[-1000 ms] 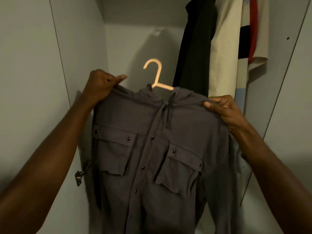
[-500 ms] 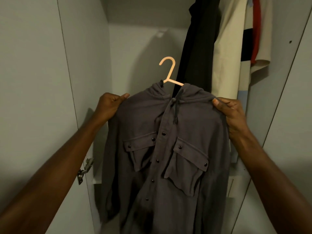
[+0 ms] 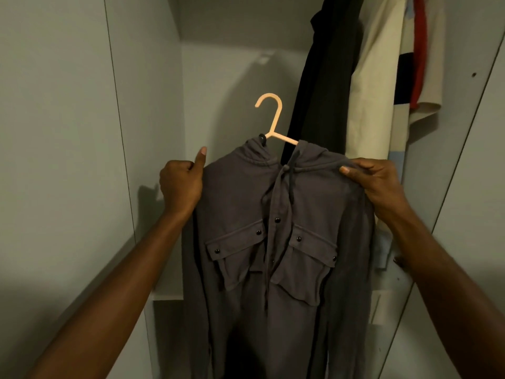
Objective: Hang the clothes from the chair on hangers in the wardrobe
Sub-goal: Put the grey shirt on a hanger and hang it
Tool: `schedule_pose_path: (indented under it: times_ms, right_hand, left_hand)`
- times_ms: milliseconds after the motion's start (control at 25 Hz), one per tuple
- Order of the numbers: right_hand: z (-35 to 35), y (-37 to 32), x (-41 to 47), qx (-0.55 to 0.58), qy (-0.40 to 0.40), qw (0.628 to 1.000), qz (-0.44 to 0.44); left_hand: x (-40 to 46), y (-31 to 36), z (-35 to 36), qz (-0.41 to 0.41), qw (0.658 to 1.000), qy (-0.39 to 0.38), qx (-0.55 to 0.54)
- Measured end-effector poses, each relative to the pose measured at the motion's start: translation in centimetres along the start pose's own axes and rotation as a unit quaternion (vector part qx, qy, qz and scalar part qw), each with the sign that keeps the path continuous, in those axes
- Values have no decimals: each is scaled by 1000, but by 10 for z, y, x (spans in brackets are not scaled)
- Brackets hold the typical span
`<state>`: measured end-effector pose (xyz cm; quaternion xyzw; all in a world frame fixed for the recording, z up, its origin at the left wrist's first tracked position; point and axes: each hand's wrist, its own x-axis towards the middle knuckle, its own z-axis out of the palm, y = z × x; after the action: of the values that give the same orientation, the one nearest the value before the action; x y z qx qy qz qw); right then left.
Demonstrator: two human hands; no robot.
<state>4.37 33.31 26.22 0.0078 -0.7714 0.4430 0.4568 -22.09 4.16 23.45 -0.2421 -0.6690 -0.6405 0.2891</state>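
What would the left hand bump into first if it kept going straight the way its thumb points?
Probably nothing nearby. The left hand grips the shirt at one shoulder, thumb pointing up and into the wardrobe. That way looks free until the back wall, though depth is hard to judge.

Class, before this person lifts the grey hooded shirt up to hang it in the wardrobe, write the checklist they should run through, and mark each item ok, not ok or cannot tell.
1. Hanger is inside the grey hooded shirt, hook sticking out at the neck: ok.
2. Left hand grips the shirt's shoulder: ok.
3. Right hand pinches the other shoulder: ok.
4. Hook is free, caught on nothing: ok.
5. Wardrobe rail is located and within reach: cannot tell, it lies above the picture.
6. Free space left of the black garment and the cream garment: ok, bare back wall shows there.
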Motion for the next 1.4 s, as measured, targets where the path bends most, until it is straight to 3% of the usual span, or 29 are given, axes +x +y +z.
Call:
schedule_pose_path:
  times_ms: [120, 240, 360, 480, 560, 680, 880, 1120, 1400]
  right_hand:
    - [-23, -2, 2, -109, -78, 991, 10]
    - [-27, 2, -3, -109, -116, 987, 14]
    - [-22, 8, -11, -39, -95, 994, 25]
    - [-10, 7, -11, -39, -84, 995, 22]
    - [3, 2, -6, -47, -36, 998, 11]
    - [15, -8, 2, -26, 56, 998, -21]
    - [18, -5, 2, -57, 63, 996, -30]
    - [15, 4, -5, -56, 56, 997, 13]
    - [-2, -16, -1, -85, -61, 994, 9]
  left_hand:
    - [22, 4, -5, 42, 998, -29, -20]
    - [33, 5, -6, 63, 996, -53, -27]
    - [34, -2, -1, 62, 990, -111, -54]
    - [41, -17, 2, 1, 978, -175, -110]
    - [45, -21, 2, -21, 962, -248, -115]
    - [44, -26, 9, 20, 941, -330, -78]
    - [34, 3, 24, 14, 940, -312, -141]
    - [46, 60, 56, 92, 894, -429, -88]
    - [40, 63, 64, 75, 893, -404, -181]
